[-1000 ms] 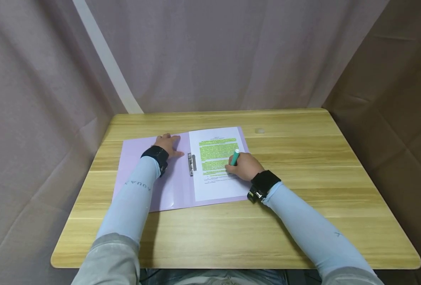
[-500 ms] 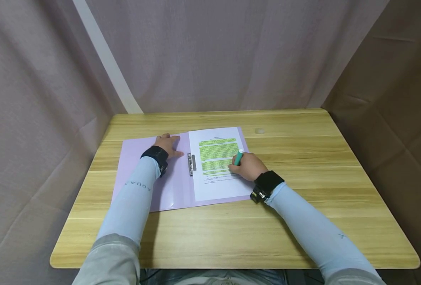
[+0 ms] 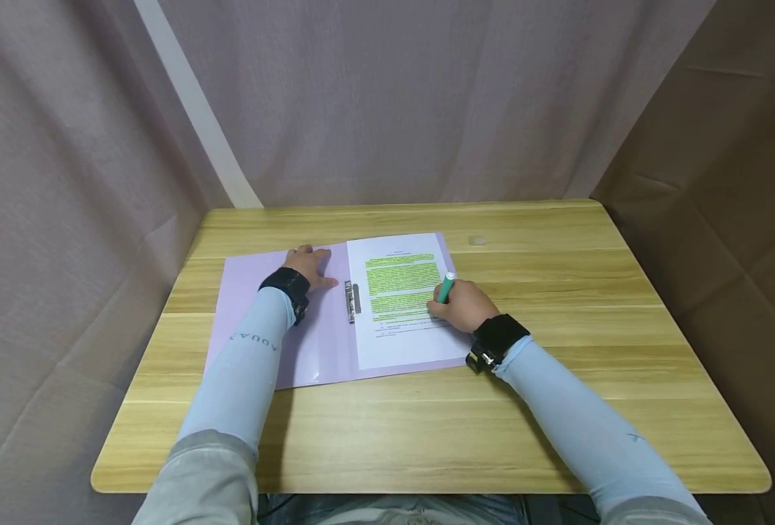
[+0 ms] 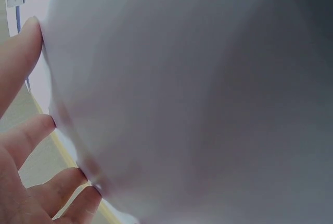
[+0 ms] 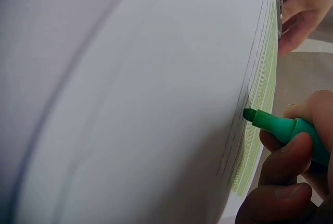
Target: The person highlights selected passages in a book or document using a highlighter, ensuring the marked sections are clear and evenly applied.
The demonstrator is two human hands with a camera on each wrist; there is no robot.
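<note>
The right hand [image 3: 464, 306] held a green highlighter [image 3: 445, 287], fingers [image 5: 283, 153] clamped round its barrel, tip on the printed sheet [image 3: 400, 343] at its right edge. The left hand [image 3: 307, 263] lay flat, fingers [image 4: 23, 146] spread, on the lilac folder [image 3: 249, 292] left of the sheet, on the desk [image 3: 558, 292].

A lilac folder [image 3: 262, 321] is laid on a light wood-grain table [image 3: 558, 408]. A white sheet [image 3: 400, 306] with black print is striped in yellow-green. A teal-green marker [image 3: 445, 288] is seen. Pale blue sleeves [image 3: 243, 372] and black wristbands [image 3: 497, 334] are worn. A mauve curtain [image 3: 394, 95] is hung behind.
</note>
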